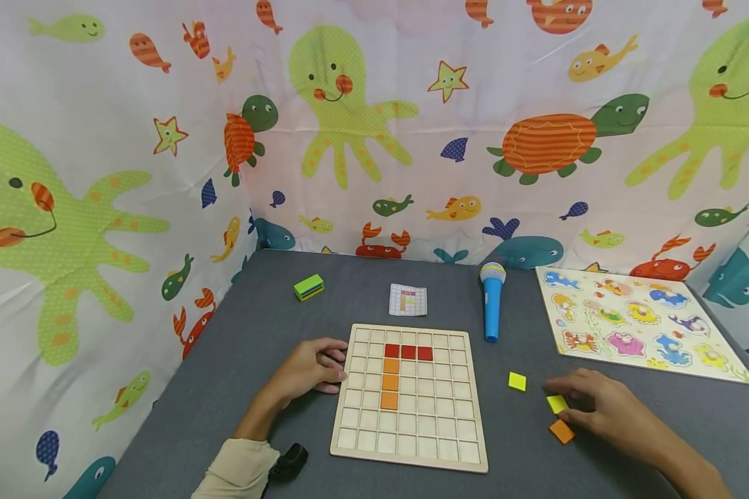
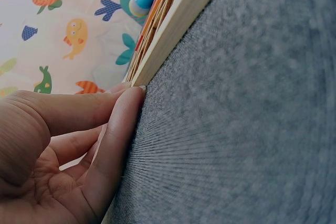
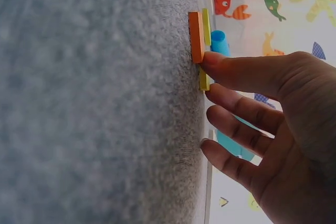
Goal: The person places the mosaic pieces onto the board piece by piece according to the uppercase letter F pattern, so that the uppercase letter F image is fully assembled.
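Note:
A wooden grid board (image 1: 412,423) lies on the table, with red tiles (image 1: 408,352) in a row and orange tiles (image 1: 390,382) in a column beneath the leftmost one. At its left edge, my left hand (image 1: 308,367) pinches the rim between thumb and fingers; the left wrist view shows the fingertips at the board's side (image 2: 163,56). To the right, my right hand (image 1: 612,409) has thumb and index finger about a yellow tile (image 1: 557,404) on the table. Touching or very close below that tile is a loose orange tile (image 1: 562,432). Another yellow tile (image 1: 517,381) lies farther left.
Behind the board lies a small pattern card (image 1: 408,300). A stack of green and yellow tiles (image 1: 308,287) is at the back left. A blue toy microphone (image 1: 492,305) and a sea-animal puzzle board (image 1: 643,326) occupy the back right. A printed cloth surrounds the table.

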`<action>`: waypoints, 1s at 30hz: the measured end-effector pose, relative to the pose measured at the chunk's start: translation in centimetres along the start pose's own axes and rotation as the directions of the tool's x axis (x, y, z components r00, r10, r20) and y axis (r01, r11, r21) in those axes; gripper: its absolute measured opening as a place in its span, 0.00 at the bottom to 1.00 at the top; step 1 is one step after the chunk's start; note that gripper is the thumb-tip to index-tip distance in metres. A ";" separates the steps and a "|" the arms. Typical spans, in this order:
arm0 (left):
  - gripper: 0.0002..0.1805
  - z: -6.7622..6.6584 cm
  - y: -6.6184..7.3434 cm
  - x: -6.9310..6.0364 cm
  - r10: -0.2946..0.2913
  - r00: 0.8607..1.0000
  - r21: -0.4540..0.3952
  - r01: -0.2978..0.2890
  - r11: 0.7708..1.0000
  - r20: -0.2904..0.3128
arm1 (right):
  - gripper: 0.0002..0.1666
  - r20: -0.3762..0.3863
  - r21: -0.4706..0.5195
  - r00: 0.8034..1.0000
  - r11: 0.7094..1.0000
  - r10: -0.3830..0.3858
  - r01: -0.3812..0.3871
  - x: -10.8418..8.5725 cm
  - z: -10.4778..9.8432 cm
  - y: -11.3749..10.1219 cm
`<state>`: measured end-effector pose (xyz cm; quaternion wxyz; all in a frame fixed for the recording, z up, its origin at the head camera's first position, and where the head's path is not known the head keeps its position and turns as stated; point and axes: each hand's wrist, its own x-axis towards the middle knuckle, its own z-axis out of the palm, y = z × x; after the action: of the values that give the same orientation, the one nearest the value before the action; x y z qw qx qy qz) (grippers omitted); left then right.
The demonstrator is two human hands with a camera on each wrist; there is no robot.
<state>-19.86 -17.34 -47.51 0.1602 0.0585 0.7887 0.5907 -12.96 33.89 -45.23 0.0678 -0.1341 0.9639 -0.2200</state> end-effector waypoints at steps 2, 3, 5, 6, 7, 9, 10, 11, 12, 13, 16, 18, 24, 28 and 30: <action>0.32 0.0 0.0 0.0 -0.002 1.000 0.001 0.002 1.000 -0.002 | 0.24 -0.007 -0.008 1.000 1.000 0.000 0.000 -0.2 0.0 0.0; 0.32 0.0 0.0 0.0 -0.003 1.000 0.001 0.004 1.000 -0.003 | 0.24 -0.012 -0.011 1.000 1.000 -0.002 0.002 -0.3 0.1 0.0; 0.32 0.1 0.0 0.0 -0.006 1.000 0.002 0.006 1.000 -0.005 | 0.24 -0.017 -0.001 1.000 1.000 -0.004 0.004 -0.5 0.1 0.0; 0.32 0.1 0.0 0.0 -0.007 1.000 0.001 0.007 1.000 -0.005 | 0.24 -0.012 0.009 1.000 1.000 0.004 -0.003 -0.6 0.1 0.0; 0.32 0.1 0.0 0.0 -0.007 1.000 0.001 0.007 1.000 -0.005 | 0.24 -0.004 0.025 1.000 1.000 0.005 -0.005 -0.7 0.0 0.0; 0.32 0.1 0.1 0.1 -0.010 1.000 -0.003 0.010 1.000 -0.005 | 0.24 0.022 0.077 1.000 0.997 -0.001 -0.001 -0.9 -0.1 0.1; 0.32 0.1 0.1 0.1 -0.011 1.000 -0.003 0.011 1.000 -0.005 | 0.24 0.037 0.104 0.999 0.995 -0.002 -0.002 -1.0 -0.1 0.1; 0.32 0.1 0.1 0.1 -0.011 1.000 -0.004 0.011 1.000 -0.005 | 0.24 0.053 0.129 0.999 0.992 0.001 -0.008 -1.1 -0.1 0.1; 0.32 0.1 0.1 0.1 -0.011 1.000 -0.003 0.011 1.000 -0.005 | 0.24 0.065 0.148 0.998 0.989 -0.004 -0.006 -1.2 -0.1 0.2; 0.32 0.1 0.1 0.1 -0.010 1.000 -0.003 0.010 1.000 -0.006 | 0.25 0.077 0.170 0.997 0.985 -0.010 -0.003 -1.2 -0.1 0.3; 0.32 0.1 0.1 0.0 -0.009 1.000 0.001 0.009 1.000 -0.008 | 0.26 0.108 0.209 0.994 0.978 -0.018 -0.005 -1.5 -0.1 0.5; 0.31 0.1 0.1 0.0 -0.010 1.000 0.003 0.010 1.000 -0.009 | 0.28 0.132 0.223 0.991 0.975 -0.018 -0.012 -1.5 -0.1 0.5; 0.31 0.1 0.3 -0.2 -0.014 1.000 0.002 0.014 1.000 -0.002 | 0.29 0.181 0.233 0.983 0.972 -0.012 -0.031 -1.5 0.0 0.4; 0.32 0.1 0.5 -0.3 -0.011 1.000 -0.001 0.011 1.000 0.000 | 0.29 0.175 0.192 0.984 0.981 -0.021 -0.013 -1.4 0.0 0.3; 0.32 0.1 0.5 -0.3 -0.008 1.000 0.000 0.008 1.000 -0.002 | 0.27 0.173 0.178 0.985 0.984 -0.020 -0.011 -1.4 0.1 0.3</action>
<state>-19.62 -17.22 -47.00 0.1621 0.0546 0.7889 0.5903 -11.70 34.54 -45.34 0.1630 -0.1482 0.9304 -0.2929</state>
